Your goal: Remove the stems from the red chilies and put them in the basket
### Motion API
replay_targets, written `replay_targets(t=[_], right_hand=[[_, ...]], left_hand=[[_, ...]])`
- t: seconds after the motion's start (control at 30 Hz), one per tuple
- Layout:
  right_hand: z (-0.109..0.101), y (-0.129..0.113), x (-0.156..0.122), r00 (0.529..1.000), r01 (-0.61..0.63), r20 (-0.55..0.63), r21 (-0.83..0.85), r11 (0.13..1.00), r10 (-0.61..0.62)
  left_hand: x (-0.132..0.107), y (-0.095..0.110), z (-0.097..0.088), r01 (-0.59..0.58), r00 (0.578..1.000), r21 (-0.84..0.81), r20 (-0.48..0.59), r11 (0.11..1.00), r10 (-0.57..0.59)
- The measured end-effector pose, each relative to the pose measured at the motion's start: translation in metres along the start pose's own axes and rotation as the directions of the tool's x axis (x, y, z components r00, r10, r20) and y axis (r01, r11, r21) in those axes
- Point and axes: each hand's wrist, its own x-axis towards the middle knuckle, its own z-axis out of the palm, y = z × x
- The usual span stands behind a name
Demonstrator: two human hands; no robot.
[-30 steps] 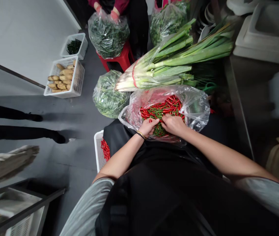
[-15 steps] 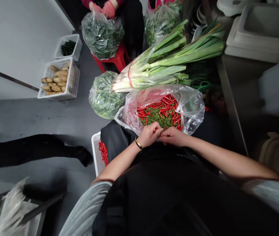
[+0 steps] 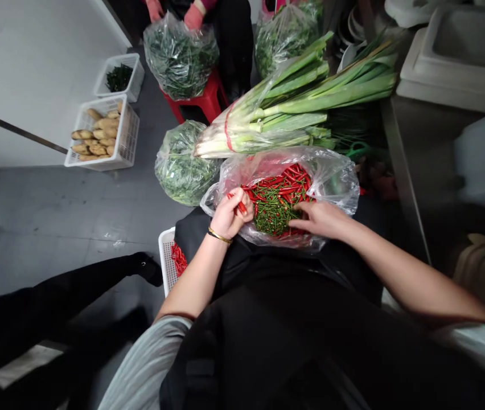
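Observation:
A clear plastic bag of red chillies with green stems rests on my lap. My left hand is closed round a few red chillies at the bag's left edge. My right hand reaches into the bag's mouth with its fingers down among the stems; what it grips, if anything, is hidden. A white crate with red chillies in it stands on the floor by my left knee.
A tied bundle of leeks lies behind the bag, with bags of greens around it. A person in pink gloves handles another greens bag on a red stool. A white crate of potatoes stands left. Someone's black-clad leg crosses the floor. A steel counter is at right.
My hands were together at the bag's near edge; now the left has drawn away to the left with chillies and the right has gone back into the bag. The passer-by's legs moved nearer.

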Motion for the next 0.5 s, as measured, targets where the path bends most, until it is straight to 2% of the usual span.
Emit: replay_targets(t=[0.07, 0.1, 0.2, 0.3, 0.4, 0.5], right_hand=[[0.000, 0.012, 0.019, 0.982, -0.188, -0.040, -0.146, 0.971, 0.184], [0.002, 0.015, 0.028, 0.974, -0.228, -0.059, -0.195, 0.954, 0.221], [0.012, 0.013, 0.043, 0.973, -0.224, -0.106, -0.248, 0.942, 0.204], [0.019, 0.001, 0.035, 0.978, -0.180, -0.148, -0.221, 0.959, 0.149], [0.024, -0.012, 0.020, 0.986, -0.055, -0.163, -0.147, 0.988, 0.031], [0.031, -0.017, 0.012, 0.996, 0.021, -0.088, 0.049, 0.999, -0.016]], left_hand=[[0.007, -0.012, -0.002, 0.138, 0.989, -0.084, 0.062, 0.987, -0.133], [0.010, -0.019, -0.002, 0.194, 0.979, -0.091, 0.076, 0.977, -0.187], [0.019, -0.043, 0.001, 0.312, 0.949, -0.055, 0.058, 0.949, -0.309], [0.028, -0.062, 0.006, 0.382, 0.924, 0.025, -0.007, 0.924, -0.381], [0.032, -0.075, 0.012, 0.339, 0.939, 0.094, -0.092, 0.936, -0.331], [0.025, -0.078, 0.019, 0.157, 0.982, 0.223, -0.143, 0.962, -0.127]])
